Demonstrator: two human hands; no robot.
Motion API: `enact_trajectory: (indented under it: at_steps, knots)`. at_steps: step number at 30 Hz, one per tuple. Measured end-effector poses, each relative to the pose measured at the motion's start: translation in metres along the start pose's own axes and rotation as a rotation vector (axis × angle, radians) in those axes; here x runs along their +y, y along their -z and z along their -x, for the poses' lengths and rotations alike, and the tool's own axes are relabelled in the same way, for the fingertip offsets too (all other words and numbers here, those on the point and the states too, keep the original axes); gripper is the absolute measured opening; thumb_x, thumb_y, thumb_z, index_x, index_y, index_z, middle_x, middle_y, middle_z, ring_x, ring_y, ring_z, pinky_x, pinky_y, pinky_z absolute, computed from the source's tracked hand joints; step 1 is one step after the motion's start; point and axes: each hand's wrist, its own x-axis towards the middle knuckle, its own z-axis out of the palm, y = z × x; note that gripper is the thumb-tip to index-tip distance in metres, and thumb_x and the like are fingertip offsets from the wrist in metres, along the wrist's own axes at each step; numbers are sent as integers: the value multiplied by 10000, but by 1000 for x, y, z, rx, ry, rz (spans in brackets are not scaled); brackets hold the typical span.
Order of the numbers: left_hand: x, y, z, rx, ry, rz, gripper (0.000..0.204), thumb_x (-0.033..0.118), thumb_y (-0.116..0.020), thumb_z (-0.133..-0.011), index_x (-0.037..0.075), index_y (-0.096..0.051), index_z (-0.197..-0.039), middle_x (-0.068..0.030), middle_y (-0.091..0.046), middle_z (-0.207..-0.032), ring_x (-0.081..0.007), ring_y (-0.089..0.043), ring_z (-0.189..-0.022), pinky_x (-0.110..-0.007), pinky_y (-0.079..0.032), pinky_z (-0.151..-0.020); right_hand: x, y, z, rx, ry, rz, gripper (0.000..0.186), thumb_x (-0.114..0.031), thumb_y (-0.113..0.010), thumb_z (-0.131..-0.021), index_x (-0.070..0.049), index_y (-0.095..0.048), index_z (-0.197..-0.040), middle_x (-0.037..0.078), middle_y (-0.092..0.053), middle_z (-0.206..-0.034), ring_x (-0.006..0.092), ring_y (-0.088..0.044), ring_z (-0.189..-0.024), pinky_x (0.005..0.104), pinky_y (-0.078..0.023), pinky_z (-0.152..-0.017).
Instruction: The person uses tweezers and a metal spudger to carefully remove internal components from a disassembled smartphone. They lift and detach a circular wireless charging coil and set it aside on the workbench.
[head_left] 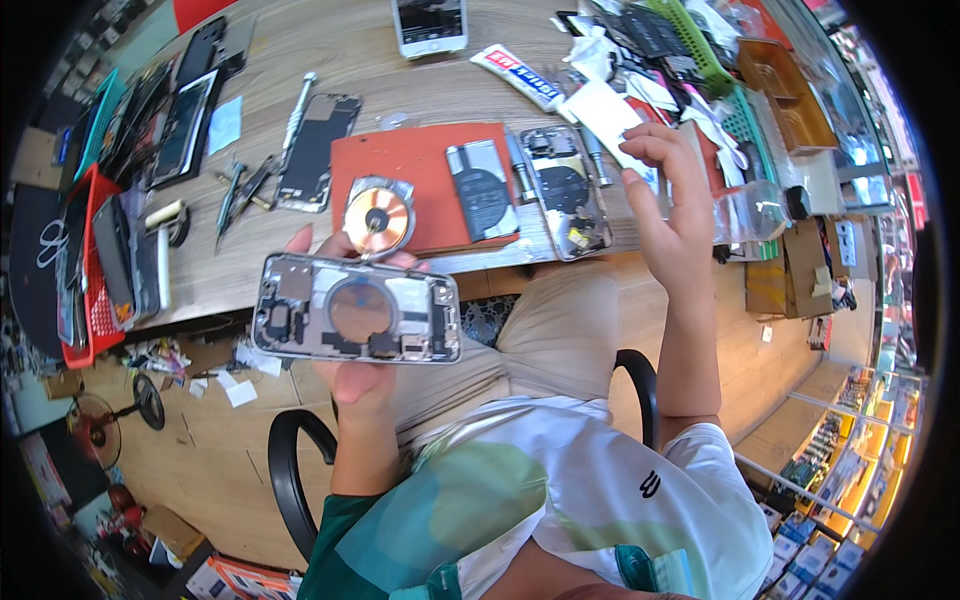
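My left hand (362,382) grips an opened phone housing (300,335) in front of the table edge, its inner side with a round ring showing. At its upper edge sits a round copper coil (372,232) on a silvery backing, over the orange-red mat (420,150); whether the coil is joined to the housing I cannot tell. My right hand (680,215) is raised over the table's right side, fingers bent and apart, with nothing visible in it. A flat silver-and-black part (482,190) lies on the mat. Beside it rests another opened phone (568,190) between two screwdrivers (522,168).
A white phone (430,28) and a glue tube (518,76) lie farther back. Left are a dark phone panel (318,150), tweezers and drivers (230,205), and a red basket (100,310) of phones. Papers, a green basket (695,45) and a brown tray (785,95) crowd the right.
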Motion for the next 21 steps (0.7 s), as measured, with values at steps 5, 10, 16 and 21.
enact_trajectory:
  at_steps: [5,10,16,21]
  knots:
    - [-2,-4,-2,20,11,-42,1428,909,-701,-637,95,-148,-1672,-221,-473,-1511,-397,-635,-1279,-609,-579,-1065,24,2,10,-71,93,327,253,27,-636,-897,16,-655,-1150,192,-633,-1324,412,-607,-1219,478,-486,-1043]
    - [-3,-3,-1,8,-15,-36,1374,897,-677,-684,99,-151,-1671,-207,-474,-1509,-417,-624,-1291,-591,-607,-1033,29,-12,12,-95,81,431,227,-7,-629,-905,26,-654,-1128,204,-611,-1358,407,-594,-1228,501,-474,-1057]
    - [-5,-8,2,11,-6,11,1334,880,-668,-722,100,-150,-1672,-201,-457,-1522,-421,-608,-1312,-599,-592,-1054,37,-20,11,-34,73,472,189,-32,-622,-924,30,-665,-1098,215,-616,-1350,414,-599,-1238,509,-479,-1059]
    - [-2,-24,0,42,-1,18,1319,875,-665,-737,109,-146,-1677,-207,-429,-1544,-414,-537,-1398,-622,-534,-1118,41,-23,9,76,-37,340,126,-50,-679,-938,25,-705,-1036,212,-662,-1267,412,-634,-1171,494,-515,-992]
